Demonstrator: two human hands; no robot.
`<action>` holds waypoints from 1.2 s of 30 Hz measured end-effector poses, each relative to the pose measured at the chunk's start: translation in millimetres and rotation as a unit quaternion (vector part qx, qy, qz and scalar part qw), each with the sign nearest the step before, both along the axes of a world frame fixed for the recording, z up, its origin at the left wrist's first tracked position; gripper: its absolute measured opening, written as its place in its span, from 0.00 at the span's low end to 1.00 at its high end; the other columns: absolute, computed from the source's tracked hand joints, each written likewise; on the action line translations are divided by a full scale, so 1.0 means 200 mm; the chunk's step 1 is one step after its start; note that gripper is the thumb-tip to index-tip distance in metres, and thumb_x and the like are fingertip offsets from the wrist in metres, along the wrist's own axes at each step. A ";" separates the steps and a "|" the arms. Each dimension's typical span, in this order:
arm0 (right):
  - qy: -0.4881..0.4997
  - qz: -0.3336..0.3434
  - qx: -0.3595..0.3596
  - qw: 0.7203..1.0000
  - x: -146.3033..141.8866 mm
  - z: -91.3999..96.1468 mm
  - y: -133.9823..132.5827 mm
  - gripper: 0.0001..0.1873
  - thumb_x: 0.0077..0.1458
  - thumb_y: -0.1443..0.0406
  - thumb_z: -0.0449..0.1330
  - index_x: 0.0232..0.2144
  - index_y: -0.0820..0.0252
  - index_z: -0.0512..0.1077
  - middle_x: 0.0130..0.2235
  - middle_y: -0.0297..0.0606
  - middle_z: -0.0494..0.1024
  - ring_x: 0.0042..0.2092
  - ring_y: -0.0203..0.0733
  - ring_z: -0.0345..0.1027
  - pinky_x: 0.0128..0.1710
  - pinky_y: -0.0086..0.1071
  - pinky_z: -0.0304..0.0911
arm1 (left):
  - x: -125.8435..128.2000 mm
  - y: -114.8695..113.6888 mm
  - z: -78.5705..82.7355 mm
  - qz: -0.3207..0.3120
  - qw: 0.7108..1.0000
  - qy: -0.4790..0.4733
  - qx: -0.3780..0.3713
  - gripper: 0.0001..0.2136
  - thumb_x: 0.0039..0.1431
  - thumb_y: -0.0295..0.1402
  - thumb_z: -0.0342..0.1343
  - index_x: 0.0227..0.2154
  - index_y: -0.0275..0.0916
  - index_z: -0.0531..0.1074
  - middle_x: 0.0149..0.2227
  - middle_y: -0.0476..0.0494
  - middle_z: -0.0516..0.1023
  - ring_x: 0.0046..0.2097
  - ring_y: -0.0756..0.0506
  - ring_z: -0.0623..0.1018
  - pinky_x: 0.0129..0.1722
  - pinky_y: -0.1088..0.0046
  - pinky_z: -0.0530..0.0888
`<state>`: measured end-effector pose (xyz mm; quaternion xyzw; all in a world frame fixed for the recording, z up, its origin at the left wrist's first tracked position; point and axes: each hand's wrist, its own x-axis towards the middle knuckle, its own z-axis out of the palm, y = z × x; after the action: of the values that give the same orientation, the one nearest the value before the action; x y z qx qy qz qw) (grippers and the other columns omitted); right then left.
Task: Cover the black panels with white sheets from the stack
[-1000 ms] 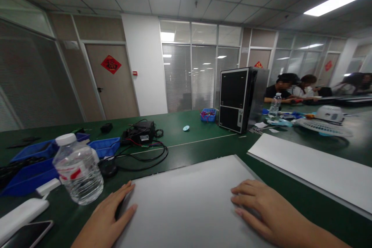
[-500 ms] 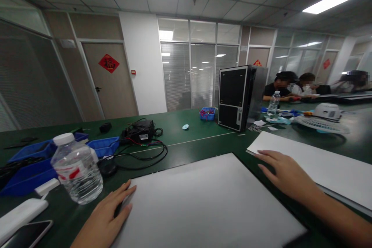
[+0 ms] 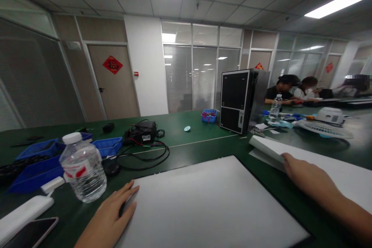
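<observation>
A flat white panel with a thin black border point(image 3: 209, 205) lies on the green table in front of me. My left hand point(image 3: 112, 211) rests at its left edge, fingers stretched out and thumb lying on the white surface. To the right is a stack of large white sheets point(image 3: 343, 174). My right hand point(image 3: 308, 174) pinches the near edge of the top sheet, whose left corner is raised and curled. Another sheet point(image 3: 266, 159) shows beneath it. My right fingertips are hidden under the lifted sheet.
A large water bottle point(image 3: 84, 174), blue bins point(image 3: 37, 174), a phone point(image 3: 31, 232) and a black device with cables point(image 3: 142, 133) stand left. Behind the panel are a computer tower point(image 3: 235, 100) and a small blue basket point(image 3: 209, 116). A white fan point(image 3: 325, 124) lies right; people sit beyond.
My right hand has gone from open above the sheets to pinching the top one, moving slightly right and lifting its corner. My left hand stays at the panel's edge; the view has shifted slightly.
</observation>
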<state>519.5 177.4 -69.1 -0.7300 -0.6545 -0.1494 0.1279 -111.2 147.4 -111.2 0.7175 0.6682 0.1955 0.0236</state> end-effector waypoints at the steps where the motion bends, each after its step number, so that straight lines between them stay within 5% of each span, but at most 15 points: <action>1: -0.016 0.000 0.006 1.000 -0.04 0.01 -0.01 0.23 0.68 0.63 0.44 0.53 0.66 0.73 0.36 0.56 0.83 0.32 0.59 0.79 0.29 0.45 0.65 | 0.00 0.00 0.00 0.002 1.000 0.001 0.001 0.28 0.64 0.51 0.45 0.60 0.47 0.74 0.68 0.45 0.67 0.68 0.36 0.69 0.68 0.49 0.62; 5: -0.059 0.056 0.020 0.996 -0.28 0.06 -0.08 0.18 0.68 0.57 0.47 0.46 0.54 0.75 0.37 0.43 0.84 0.33 0.57 0.79 0.28 0.43 0.65 | 0.00 -0.01 0.02 0.007 1.000 0.002 -0.009 0.28 0.64 0.51 0.44 0.61 0.48 0.72 0.68 0.46 0.67 0.68 0.35 0.68 0.68 0.48 0.62; 9: -0.058 0.263 -0.005 0.963 -0.61 0.10 -0.25 0.18 0.70 0.57 0.48 0.38 0.50 0.77 0.35 0.36 0.82 0.34 0.47 0.78 0.32 0.38 0.68 | 0.01 -0.01 0.03 0.008 1.000 -0.003 -0.012 0.28 0.64 0.51 0.45 0.61 0.48 0.73 0.68 0.46 0.67 0.68 0.35 0.68 0.68 0.48 0.63; 12: -0.047 0.375 -0.023 0.926 -0.76 0.11 -0.33 0.17 0.70 0.53 0.51 0.42 0.49 0.77 0.38 0.35 0.83 0.36 0.44 0.78 0.34 0.36 0.69 | 0.01 0.00 0.02 0.007 1.000 -0.007 -0.005 0.28 0.63 0.51 0.45 0.60 0.48 0.74 0.68 0.46 0.68 0.68 0.35 0.69 0.68 0.47 0.63; 15: -0.029 0.361 0.013 0.932 -0.74 0.08 -0.31 0.18 0.70 0.54 0.50 0.48 0.51 0.78 0.43 0.40 0.84 0.40 0.46 0.79 0.40 0.37 0.71 | 0.01 0.01 0.00 0.007 1.000 -0.003 -0.006 0.28 0.63 0.52 0.45 0.60 0.48 0.73 0.68 0.46 0.67 0.68 0.36 0.68 0.68 0.48 0.62; 20: -0.030 0.305 0.000 0.952 -0.57 0.02 -0.17 0.21 0.71 0.58 0.48 0.42 0.54 0.80 0.42 0.41 0.84 0.40 0.46 0.78 0.42 0.40 0.70 | 0.02 0.01 0.00 0.007 1.000 -0.003 -0.005 0.28 0.63 0.52 0.44 0.60 0.48 0.74 0.68 0.46 0.67 0.68 0.35 0.69 0.68 0.48 0.62; 29: 0.007 0.422 -0.008 0.907 -0.75 0.05 -0.28 0.18 0.71 0.61 0.49 0.41 0.55 0.80 0.34 0.40 0.81 0.36 0.41 0.74 0.39 0.34 0.66 | 0.03 0.00 0.01 0.006 0.999 -0.031 0.014 0.35 0.64 0.56 0.41 0.62 0.37 0.71 0.66 0.42 0.71 0.66 0.36 0.71 0.68 0.49 0.63; 36: 0.019 0.449 -0.042 0.892 -0.72 0.08 -0.27 0.16 0.70 0.62 0.50 0.44 0.55 0.79 0.42 0.41 0.82 0.44 0.44 0.75 0.46 0.38 0.68 | 0.02 0.01 0.00 0.005 0.999 -0.028 0.022 0.33 0.64 0.55 0.43 0.62 0.39 0.71 0.66 0.44 0.71 0.66 0.36 0.71 0.68 0.51 0.62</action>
<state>374.5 123.4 -53.6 -0.3655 -0.9158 -0.0340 0.1631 -107.1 149.5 -111.8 0.7090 0.6660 0.2305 0.0252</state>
